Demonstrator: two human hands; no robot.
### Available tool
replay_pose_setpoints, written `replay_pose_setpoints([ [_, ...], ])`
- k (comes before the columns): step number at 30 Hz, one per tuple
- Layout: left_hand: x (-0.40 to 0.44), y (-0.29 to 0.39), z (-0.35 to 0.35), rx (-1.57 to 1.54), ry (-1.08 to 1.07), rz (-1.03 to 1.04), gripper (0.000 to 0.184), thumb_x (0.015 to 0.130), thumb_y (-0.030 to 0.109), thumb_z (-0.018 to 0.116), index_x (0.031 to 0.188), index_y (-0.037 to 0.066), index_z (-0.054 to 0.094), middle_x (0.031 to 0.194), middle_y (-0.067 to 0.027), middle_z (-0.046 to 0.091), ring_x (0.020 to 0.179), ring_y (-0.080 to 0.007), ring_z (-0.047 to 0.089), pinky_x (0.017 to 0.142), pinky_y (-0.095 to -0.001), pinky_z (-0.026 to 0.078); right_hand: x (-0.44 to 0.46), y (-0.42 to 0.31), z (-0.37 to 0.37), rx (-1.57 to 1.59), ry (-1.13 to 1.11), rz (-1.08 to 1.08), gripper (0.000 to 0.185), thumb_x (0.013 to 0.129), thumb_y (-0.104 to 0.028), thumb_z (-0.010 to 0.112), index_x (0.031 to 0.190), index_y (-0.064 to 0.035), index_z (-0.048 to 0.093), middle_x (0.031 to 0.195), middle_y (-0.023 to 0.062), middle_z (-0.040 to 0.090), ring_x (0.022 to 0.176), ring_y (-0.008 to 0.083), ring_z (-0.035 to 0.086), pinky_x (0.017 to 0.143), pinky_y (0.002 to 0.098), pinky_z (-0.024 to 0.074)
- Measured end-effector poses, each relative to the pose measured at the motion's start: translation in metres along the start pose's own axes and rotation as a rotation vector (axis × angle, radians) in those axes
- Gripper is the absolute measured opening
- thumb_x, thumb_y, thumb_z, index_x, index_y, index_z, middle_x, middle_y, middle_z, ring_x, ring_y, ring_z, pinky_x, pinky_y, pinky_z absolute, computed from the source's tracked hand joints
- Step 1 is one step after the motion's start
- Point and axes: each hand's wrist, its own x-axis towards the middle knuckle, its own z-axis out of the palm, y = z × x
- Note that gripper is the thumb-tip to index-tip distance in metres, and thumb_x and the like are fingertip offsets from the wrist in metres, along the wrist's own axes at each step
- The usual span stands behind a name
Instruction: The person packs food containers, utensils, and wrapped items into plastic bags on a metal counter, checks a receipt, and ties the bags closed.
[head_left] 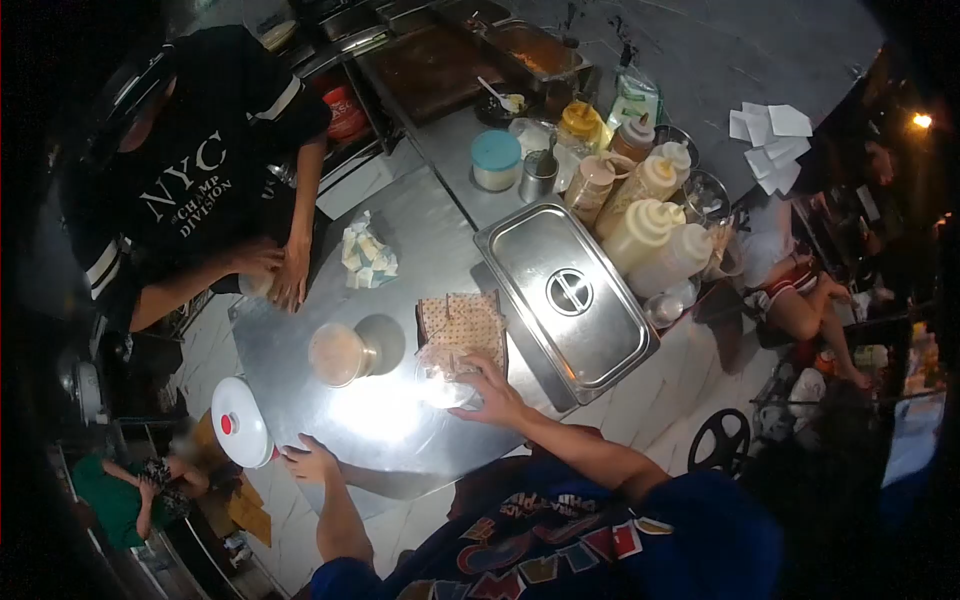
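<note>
We see the right hand (496, 398) with thumb and fingers clamped on a clear plastic container (440, 386), low over the steel table (290, 385) and at the near edge of a brown dotted cloth (460, 318) (glare washes out part of the container, so we cannot tell what it holds). Our left hand (314, 464) rests at the table's near edge, fingers slightly apart, just beside a white lid with a red knob (243, 424). Between us and a co-worker (200, 150) stands a tub of pale brown contents (338, 356), with crumpled wrappers (369, 252) beyond it. To the right of the cloth, we find a rectangular stainless-steel pan lid (570, 292), and past it a cluster of squeeze bottles (640, 232).
</note>
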Motion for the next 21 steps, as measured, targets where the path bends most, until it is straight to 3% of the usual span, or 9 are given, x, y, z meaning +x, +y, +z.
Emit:
replay_pose_setpoints([
  [8,-0.005,0.006,-0.015,-0.036,0.053,0.025,0.076,0.094,0.062,0.04,0.142,0.004,0.046,0.147,-0.014,0.044,0.135,-0.031,0.04,0.109,-0.0495,0.03,-0.001,0.003,0.008,0.618,0.328,0.424,0.055,0.069,-0.011,0.088,0.114,-0.0057,0.055,0.116,0.0062,0.058,0.109,0.0179,0.056,0.097,0.0342,0.0459],
  [10,0.004,-0.008,0.01,0.002,0.081,0.058,0.072,0.092,0.058,0.049,0.14,0.003,0.048,0.139,-0.0203,0.049,0.13,-0.0346,0.046,0.104,-0.0507,0.035,-0.005,0.013,0.008,0.534,0.296,0.404,0.049,0.069,-0.007,0.086,0.109,-0.0057,0.057,0.114,0.0068,0.058,0.107,0.0186,0.056,0.096,0.0336,0.0459],
  [12,0.0,-0.001,0.008,0.037,0.111,0.032,0.07,0.092,0.056,0.05,0.138,0.004,0.049,0.141,-0.0193,0.049,0.133,-0.0341,0.043,0.106,-0.05,0.034,0.006,-0.001,-0.004,0.425,0.358,0.202,0.044,0.069,-0.001,0.083,0.106,-0.0041,0.059,0.112,0.0076,0.058,0.107,0.0204,0.057,0.095,0.0327,0.0457],
  [14,-0.002,0.002,0.005,-0.004,0.156,0.008,0.069,0.091,0.056,0.051,0.137,0.004,0.05,0.144,-0.0178,0.046,0.135,-0.0327,0.039,0.109,-0.05,0.03,0.008,-0.004,-0.008,0.511,0.357,0.189,0.036,0.073,0.002,0.078,0.103,-0.0029,0.059,0.113,0.0085,0.058,0.111,0.0196,0.057,0.089,0.0309,0.0507],
  [15,-0.003,0.001,0.001,-0.061,0.127,0.019,0.07,0.091,0.056,0.051,0.137,0.004,0.049,0.145,-0.0178,0.045,0.137,-0.0325,0.037,0.111,-0.05,0.026,0.012,-0.016,-0.008,0.656,0.421,0.265,0.018,0.087,-0.005,0.07,0.101,-0.0017,0.058,0.102,0.0089,0.062,0.1,0.0178,0.062,0.079,0.0282,0.0536],
  [16,-0.002,0.002,-0.001,-0.054,0.11,0.004,0.07,0.091,0.056,0.05,0.138,0.004,0.049,0.145,-0.0181,0.044,0.137,-0.0324,0.037,0.112,-0.0497,0.024,0.011,-0.014,-0.01,0.703,0.413,0.428,0.012,0.094,-0.011,0.063,0.098,-0.001,0.057,0.093,0.0083,0.063,0.09,0.0167,0.064,0.074,0.0269,0.0536],
  [17,-0.003,0.003,-0.003,-0.051,0.09,-0.006,0.071,0.092,0.057,0.05,0.138,0.004,0.048,0.146,-0.0184,0.043,0.138,-0.0322,0.036,0.113,-0.0495,0.022,0.01,-0.01,-0.014,0.741,0.408,0.593,0.017,0.1,-0.017,0.055,0.096,-0.0003,0.057,0.085,0.0078,0.064,0.081,0.0155,0.066,0.069,0.0257,0.0536],
  [21,-0.006,0.01,-0.019,-0.15,0.018,-0.03,0.072,0.093,0.053,0.047,0.144,0.003,0.042,0.151,-0.0208,0.034,0.143,-0.0342,0.028,0.117,-0.0543,0.015,0.011,-0.007,-0.014,0.872,0.351,0.661,0.032,0.106,-0.026,0.045,0.091,-0.0004,0.056,0.074,0.007,0.062,0.065,0.0135,0.064,0.06,0.0246,0.0505],
])
